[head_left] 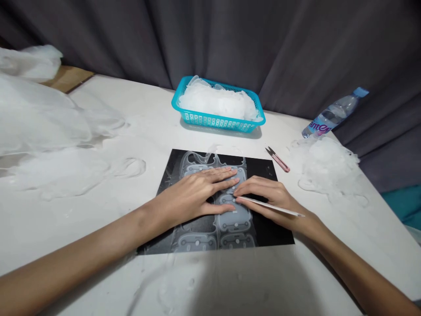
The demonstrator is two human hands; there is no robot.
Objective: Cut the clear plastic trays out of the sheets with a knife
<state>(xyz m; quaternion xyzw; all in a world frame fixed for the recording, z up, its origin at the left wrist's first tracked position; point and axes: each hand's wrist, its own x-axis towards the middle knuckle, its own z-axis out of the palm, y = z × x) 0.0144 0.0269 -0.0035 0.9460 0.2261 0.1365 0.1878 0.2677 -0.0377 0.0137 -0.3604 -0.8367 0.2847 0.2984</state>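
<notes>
A translucent, rubbery-looking sheet with rounded rectangular pads (235, 215) lies on a black mat (271, 232). My left hand (199, 193) rests flat across it, fingers stretched out over the upper pads. Just to the right, my right hand (274, 195) is closed around a thin white stick-like tool (272, 205). Its fingertips touch the sheet between two pads, close to my left fingers. The working tip of the tool is too small to make out. Some openings in the sheet show the black mat through them.
Behind the mat stands a blue basket (213, 122) filled with translucent pieces. Small pink-handled snips (278, 159) lie right of it. A water bottle (333, 115) and a translucent heap (329, 166) are at the right. Translucent sheets (42, 118) pile up at left; a dark curtain hangs behind.
</notes>
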